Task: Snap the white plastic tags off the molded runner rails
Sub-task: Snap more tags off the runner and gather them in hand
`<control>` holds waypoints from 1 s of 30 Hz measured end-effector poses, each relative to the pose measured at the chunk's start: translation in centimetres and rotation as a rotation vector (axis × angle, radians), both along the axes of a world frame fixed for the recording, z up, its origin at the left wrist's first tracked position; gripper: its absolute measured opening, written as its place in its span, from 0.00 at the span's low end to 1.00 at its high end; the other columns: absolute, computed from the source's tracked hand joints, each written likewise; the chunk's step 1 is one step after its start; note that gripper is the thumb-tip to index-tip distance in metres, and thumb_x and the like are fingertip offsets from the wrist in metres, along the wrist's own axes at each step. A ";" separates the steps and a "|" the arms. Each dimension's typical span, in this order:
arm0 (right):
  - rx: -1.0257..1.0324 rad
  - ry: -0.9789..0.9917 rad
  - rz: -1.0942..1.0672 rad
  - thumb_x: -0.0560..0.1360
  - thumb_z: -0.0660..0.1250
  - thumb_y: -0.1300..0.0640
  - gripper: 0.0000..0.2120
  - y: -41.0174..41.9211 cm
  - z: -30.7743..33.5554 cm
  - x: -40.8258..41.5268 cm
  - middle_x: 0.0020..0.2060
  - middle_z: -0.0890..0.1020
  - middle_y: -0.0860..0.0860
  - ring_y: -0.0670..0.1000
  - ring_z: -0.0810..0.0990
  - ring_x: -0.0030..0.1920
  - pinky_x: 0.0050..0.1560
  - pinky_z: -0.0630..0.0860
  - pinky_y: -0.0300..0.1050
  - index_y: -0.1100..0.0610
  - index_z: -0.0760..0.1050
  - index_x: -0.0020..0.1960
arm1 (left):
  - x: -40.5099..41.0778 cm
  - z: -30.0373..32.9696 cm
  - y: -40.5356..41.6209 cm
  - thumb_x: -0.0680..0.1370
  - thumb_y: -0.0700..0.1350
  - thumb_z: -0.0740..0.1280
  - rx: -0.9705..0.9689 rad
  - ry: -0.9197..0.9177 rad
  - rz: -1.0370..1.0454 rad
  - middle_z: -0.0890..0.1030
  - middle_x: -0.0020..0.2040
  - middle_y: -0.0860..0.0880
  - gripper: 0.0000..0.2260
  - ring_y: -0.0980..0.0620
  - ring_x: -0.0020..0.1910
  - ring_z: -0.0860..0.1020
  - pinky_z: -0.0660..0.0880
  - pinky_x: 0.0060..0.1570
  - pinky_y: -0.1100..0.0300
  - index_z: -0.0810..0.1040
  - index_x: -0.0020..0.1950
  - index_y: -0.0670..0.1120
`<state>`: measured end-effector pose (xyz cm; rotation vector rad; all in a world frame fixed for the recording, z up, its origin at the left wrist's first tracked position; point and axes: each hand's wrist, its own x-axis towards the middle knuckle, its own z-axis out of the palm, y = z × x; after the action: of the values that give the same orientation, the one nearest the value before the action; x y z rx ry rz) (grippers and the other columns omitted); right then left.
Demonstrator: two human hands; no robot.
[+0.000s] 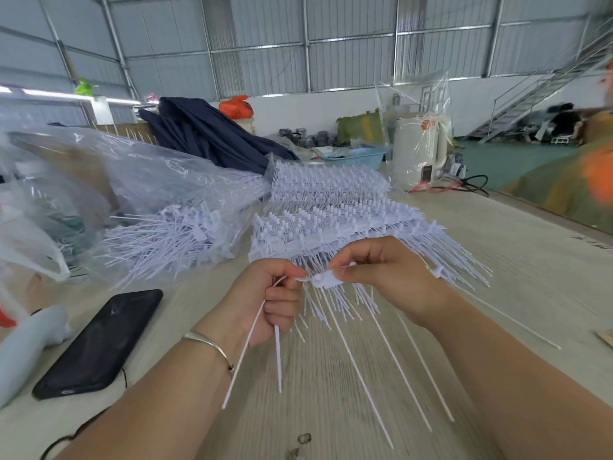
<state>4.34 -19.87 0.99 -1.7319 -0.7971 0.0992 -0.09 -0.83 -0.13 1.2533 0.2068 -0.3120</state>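
The left hand (275, 293) gripped thin white tag tails (252, 340); the right hand (381, 270) pinched a flat white tag head (326, 279) before stacked runner rails (331, 224).

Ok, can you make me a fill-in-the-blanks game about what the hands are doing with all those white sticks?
1. The left hand grips thin white tag tails, and its wrist wears a silver ____.
2. The right hand pinches a white tag head using its ____.
3. Left of the arms, a ____ phone lies on the table.
4. The loose tags on the left sit in a clear plastic ____.

Missing words: bracelet; fingertips; black; bag
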 end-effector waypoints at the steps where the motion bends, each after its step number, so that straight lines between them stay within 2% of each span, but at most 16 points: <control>1: -0.003 0.002 0.008 0.72 0.71 0.65 0.04 0.0 0.0 0.0 0.41 0.76 0.71 0.54 0.69 0.38 0.45 0.66 0.47 0.59 0.83 0.42 | -0.1 0.0 0.0 0.60 0.42 0.67 0.001 0.000 -0.022 0.57 0.15 0.55 0.11 0.58 0.13 0.55 0.47 0.18 0.69 0.64 0.25 0.47; 5: 0.025 0.008 0.048 0.72 0.70 0.67 0.05 -0.4 0.1 -0.1 0.43 0.79 0.69 0.52 0.74 0.41 0.48 0.69 0.43 0.60 0.83 0.42 | -0.1 -0.1 0.2 0.65 0.42 0.64 -0.028 -0.036 -0.106 0.58 0.15 0.55 0.11 0.58 0.15 0.53 0.48 0.18 0.69 0.65 0.23 0.47; 9: 0.104 0.060 0.134 0.71 0.68 0.69 0.06 -0.5 0.2 -0.1 0.38 0.83 0.54 0.45 0.79 0.41 0.45 0.73 0.33 0.61 0.83 0.43 | -0.3 0.0 0.4 0.65 0.43 0.69 -0.159 -0.135 -0.331 0.56 0.16 0.54 0.12 0.56 0.17 0.52 0.50 0.19 0.65 0.70 0.23 0.47; 12: 0.160 0.113 0.173 0.66 0.69 0.65 0.06 -0.5 0.2 0.1 0.36 0.82 0.52 0.46 0.77 0.40 0.43 0.71 0.34 0.62 0.82 0.42 | -0.2 -0.1 0.4 0.69 0.45 0.71 -0.248 -0.179 -0.533 0.57 0.19 0.54 0.12 0.55 0.18 0.55 0.51 0.21 0.64 0.75 0.25 0.48; 15: 0.206 0.146 0.190 0.63 0.66 0.62 0.08 -0.4 0.2 0.2 0.33 0.81 0.50 0.45 0.76 0.37 0.40 0.70 0.34 0.60 0.82 0.39 | -0.2 -0.3 0.4 0.72 0.44 0.70 -0.319 -0.178 -0.579 0.58 0.20 0.54 0.12 0.55 0.19 0.57 0.54 0.22 0.64 0.75 0.28 0.46; 17: 0.213 0.143 0.185 0.64 0.67 0.62 0.07 -0.5 0.3 0.3 0.33 0.81 0.51 0.45 0.76 0.37 0.39 0.70 0.33 0.60 0.82 0.40 | -0.2 -0.3 0.4 0.70 0.43 0.70 -0.316 -0.169 -0.464 0.57 0.20 0.53 0.14 0.55 0.19 0.55 0.53 0.21 0.64 0.71 0.26 0.46; 19: 0.192 0.124 0.108 0.67 0.69 0.64 0.05 -0.6 0.3 0.5 0.33 0.81 0.52 0.44 0.75 0.35 0.37 0.69 0.32 0.59 0.83 0.39 | -0.1 -0.4 -0.1 0.69 0.42 0.68 -0.221 -0.166 -0.236 0.56 0.19 0.53 0.16 0.56 0.17 0.54 0.51 0.19 0.65 0.65 0.25 0.47; 23: 0.079 0.078 -0.160 0.70 0.70 0.65 0.08 0.0 -0.5 0.9 0.33 0.80 0.60 0.51 0.73 0.34 0.39 0.68 0.41 0.55 0.84 0.38 | 0.5 -1.1 -1.4 0.73 0.41 0.64 -0.003 -0.233 0.154 0.58 0.19 0.54 0.14 0.59 0.16 0.55 0.50 0.17 0.70 0.67 0.28 0.44; 26: 0.056 0.054 -0.245 0.70 0.70 0.65 0.10 0.8 -0.9 0.9 0.20 0.72 0.46 0.43 0.66 0.21 0.26 0.63 0.34 0.52 0.82 0.34 | 0.9 -1.4 -2.3 0.79 0.40 0.62 0.020 -0.238 0.283 0.58 0.19 0.54 0.17 0.59 0.15 0.55 0.51 0.16 0.71 0.67 0.30 0.44; 28: 0.040 0.048 -0.272 0.70 0.70 0.65 0.10 1.2 -1.0 0.9 0.17 0.70 0.43 0.41 0.63 0.18 0.22 0.60 0.33 0.52 0.82 0.35 | 1.0 -1.5 -2.7 0.80 0.40 0.61 0.003 -0.217 0.328 0.59 0.18 0.54 0.17 0.59 0.15 0.55 0.51 0.15 0.70 0.67 0.31 0.44; 30: 0.045 0.046 -0.272 0.70 0.70 0.66 0.09 1.4 -1.2 0.8 0.18 0.70 0.43 0.41 0.62 0.18 0.22 0.59 0.33 0.53 0.82 0.36 | 1.0 -1.5 -2.7 0.80 0.40 0.61 -0.051 -0.191 0.362 0.59 0.18 0.54 0.16 0.59 0.14 0.55 0.51 0.14 0.70 0.67 0.31 0.44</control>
<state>5.18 -18.44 -0.16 -1.7727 -0.5206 -0.0632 0.91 -3.54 -1.66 1.1621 0.2549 0.1134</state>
